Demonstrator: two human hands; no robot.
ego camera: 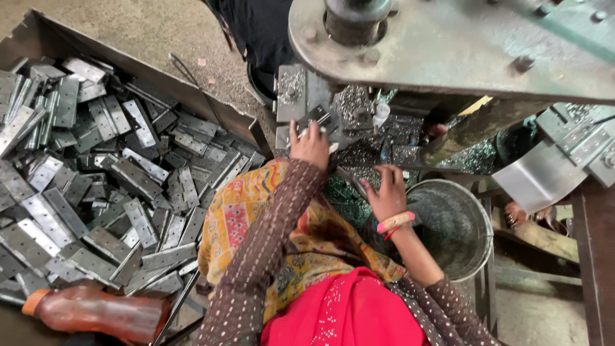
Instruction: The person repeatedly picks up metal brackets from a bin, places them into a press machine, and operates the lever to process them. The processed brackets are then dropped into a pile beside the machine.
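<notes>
Reaching up to the press bed, my left hand (310,145) has its fingers closed around a small metal hinge piece (318,118), holding it against the dark tooling block (298,96) just under the big grey-green machine head (461,45). The piece is flat, dull steel, darker than the ones in the pile, with a short folded edge catching a little light; my fingertips cover much of it, so I cannot tell its full outline.

My right hand (386,192) sits lower and to the right, fingers curled loosely and resting on the littered bed near a thin metal strip (410,168); whether it grips anything I cannot tell. A pink and orange bangle (395,222) circles that wrist.

Left of my arm, a shallow tray (38,35) holds a heap of flat hinge leaves (128,186), pale grey, rectangular, with small punched holes, lying at all angles. A round metal bucket (458,227) stands just beside my right wrist, dark inside. A brown plastic bottle (96,314) lies on its side at the near edge of the heap.
</notes>
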